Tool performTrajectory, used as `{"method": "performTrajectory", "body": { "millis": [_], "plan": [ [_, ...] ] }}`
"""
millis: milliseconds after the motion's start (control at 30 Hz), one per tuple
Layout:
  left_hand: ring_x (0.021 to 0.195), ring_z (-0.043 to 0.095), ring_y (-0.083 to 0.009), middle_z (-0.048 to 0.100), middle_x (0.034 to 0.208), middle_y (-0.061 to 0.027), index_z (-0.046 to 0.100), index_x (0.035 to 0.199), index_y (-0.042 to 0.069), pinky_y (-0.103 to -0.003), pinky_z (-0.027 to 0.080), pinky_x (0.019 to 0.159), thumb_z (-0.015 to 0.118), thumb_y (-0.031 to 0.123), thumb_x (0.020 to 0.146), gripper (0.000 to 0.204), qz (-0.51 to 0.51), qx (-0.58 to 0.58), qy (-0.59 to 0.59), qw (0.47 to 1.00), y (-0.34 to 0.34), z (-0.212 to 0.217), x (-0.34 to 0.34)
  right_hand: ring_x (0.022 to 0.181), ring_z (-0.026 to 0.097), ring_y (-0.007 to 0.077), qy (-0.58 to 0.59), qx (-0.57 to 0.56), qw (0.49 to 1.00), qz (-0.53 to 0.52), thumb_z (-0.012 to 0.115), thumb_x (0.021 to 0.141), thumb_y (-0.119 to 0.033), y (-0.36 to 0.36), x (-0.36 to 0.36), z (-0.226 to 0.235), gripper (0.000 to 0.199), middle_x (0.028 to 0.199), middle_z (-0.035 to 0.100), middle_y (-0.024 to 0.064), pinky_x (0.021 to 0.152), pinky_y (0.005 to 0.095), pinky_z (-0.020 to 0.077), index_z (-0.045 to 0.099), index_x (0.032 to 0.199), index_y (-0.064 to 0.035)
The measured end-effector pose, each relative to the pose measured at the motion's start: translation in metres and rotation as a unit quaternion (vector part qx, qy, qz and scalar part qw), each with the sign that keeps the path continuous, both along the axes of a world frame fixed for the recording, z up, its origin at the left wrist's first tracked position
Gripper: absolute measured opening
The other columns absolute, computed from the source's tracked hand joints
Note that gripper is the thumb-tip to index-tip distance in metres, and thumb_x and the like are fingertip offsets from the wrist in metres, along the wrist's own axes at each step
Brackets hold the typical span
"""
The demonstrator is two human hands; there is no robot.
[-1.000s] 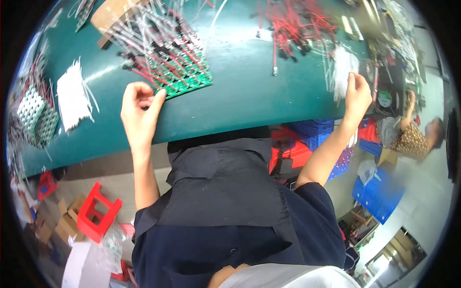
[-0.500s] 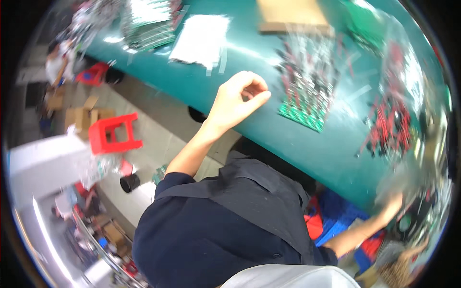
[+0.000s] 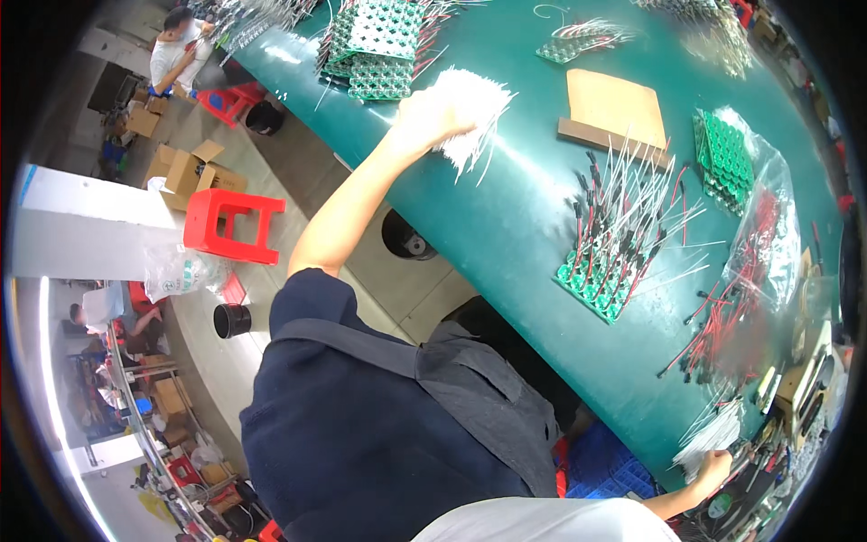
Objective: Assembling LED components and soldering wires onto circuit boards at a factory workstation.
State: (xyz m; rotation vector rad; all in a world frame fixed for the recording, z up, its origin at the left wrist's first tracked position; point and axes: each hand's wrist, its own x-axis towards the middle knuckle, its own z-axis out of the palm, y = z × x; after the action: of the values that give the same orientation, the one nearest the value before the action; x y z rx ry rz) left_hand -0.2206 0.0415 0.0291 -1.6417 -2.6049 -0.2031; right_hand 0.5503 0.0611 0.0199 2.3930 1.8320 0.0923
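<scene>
At the far left of the table my left hand [image 3: 426, 119] closes over the near end of a thick bundle of white wires [image 3: 477, 116]; its fingertips are partly hidden. Low on the right, my right hand [image 3: 713, 468] has its fingers closed at the end of a smaller bundle of white wires [image 3: 713, 432]. Between the hands lies a green circuit board panel [image 3: 587, 294] with red, black and white wires standing up from it. Beside my left hand is a stack of green circuit board panels [image 3: 375, 54] with wires at its sides.
A brown board [image 3: 616, 107] lies beyond the wired panel. To the right are more green panels [image 3: 722, 158], a clear plastic bag [image 3: 768, 226] and red wires [image 3: 722, 339]. Tools crowd the right rim. A red stool [image 3: 233, 221] stands on the floor; another person sits farther off.
My left hand, empty before, has moved away from me and onto the white wires. My right hand has come nearer the table's front corner, with white wires now clear at its fingers. The view has shifted.
</scene>
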Motion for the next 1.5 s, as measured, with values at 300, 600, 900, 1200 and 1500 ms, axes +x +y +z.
{"method": "performTrajectory", "body": {
  "millis": [300, 600, 900, 1200, 1500],
  "plan": [
    [0.054, 0.068, -0.013, 0.069, 0.065, -0.0094, 0.071, 0.078, -0.001, -0.026, 0.056, 0.057, 0.068, 0.017, 0.077, 0.018, -0.02, -0.034, -0.296, 0.954, 0.011, 0.012, -0.031, 0.059, 0.058, 0.0204, 0.129, 0.055, 0.99, 0.033, 0.059, 0.084, -0.019, -0.006, 0.052, -0.02, 0.021, 0.064, 0.057, 0.0109, 0.059, 0.0359, 0.048, 0.058, 0.085, 0.0014],
    [0.063, 0.067, -0.0118, 0.069, 0.075, -0.0058, 0.071, 0.084, 0.0, -0.024, 0.057, 0.061, 0.068, 0.018, 0.082, 0.018, 0.021, 0.008, -0.441, 0.897, 0.006, 0.011, -0.053, 0.059, 0.048, 0.0041, 0.405, 0.089, 0.905, -0.097, 0.057, 0.098, -0.03, -0.022, 0.006, 0.022, 0.024, 0.071, 0.054, -0.0023, 0.055, 0.0179, 0.0398, 0.061, 0.097, -0.0063],
    [0.086, 0.067, -0.0133, 0.069, 0.094, -0.0065, 0.067, 0.108, 0.001, -0.024, 0.055, 0.076, 0.071, 0.02, 0.087, 0.029, -0.019, 0.105, -0.623, 0.775, -0.028, 0.02, 0.008, 0.07, 0.06, 0.0103, 0.645, 0.226, 0.729, -0.028, 0.054, 0.1, -0.016, -0.059, -0.14, 0.042, 0.023, 0.094, 0.063, 0.0077, 0.058, 0.0212, 0.0478, 0.057, 0.114, 0.0018],
    [0.079, 0.066, -0.0115, 0.07, 0.089, -0.007, 0.071, 0.096, -0.001, -0.023, 0.055, 0.071, 0.073, -0.001, 0.082, 0.015, -0.15, 0.328, -0.445, 0.82, -0.069, -0.027, 0.151, 0.079, 0.068, 0.0167, 0.549, 0.26, 0.783, 0.133, 0.06, 0.093, 0.0, -0.065, -0.319, -0.02, 0.011, 0.093, 0.069, 0.0125, 0.073, 0.0273, 0.0558, 0.066, 0.101, 0.0055],
    [0.087, 0.068, -0.0139, 0.068, 0.096, -0.0063, 0.068, 0.096, -0.002, -0.025, 0.056, 0.077, 0.07, -0.002, 0.084, 0.012, -0.056, 0.264, -0.601, 0.752, -0.08, -0.041, 0.163, 0.078, 0.067, 0.0162, 0.532, 0.226, 0.806, 0.129, 0.065, 0.09, -0.002, -0.069, -0.334, -0.027, 0.011, 0.094, 0.069, 0.0116, 0.072, 0.0266, 0.0544, 0.068, 0.099, 0.0048]
  ]
}}
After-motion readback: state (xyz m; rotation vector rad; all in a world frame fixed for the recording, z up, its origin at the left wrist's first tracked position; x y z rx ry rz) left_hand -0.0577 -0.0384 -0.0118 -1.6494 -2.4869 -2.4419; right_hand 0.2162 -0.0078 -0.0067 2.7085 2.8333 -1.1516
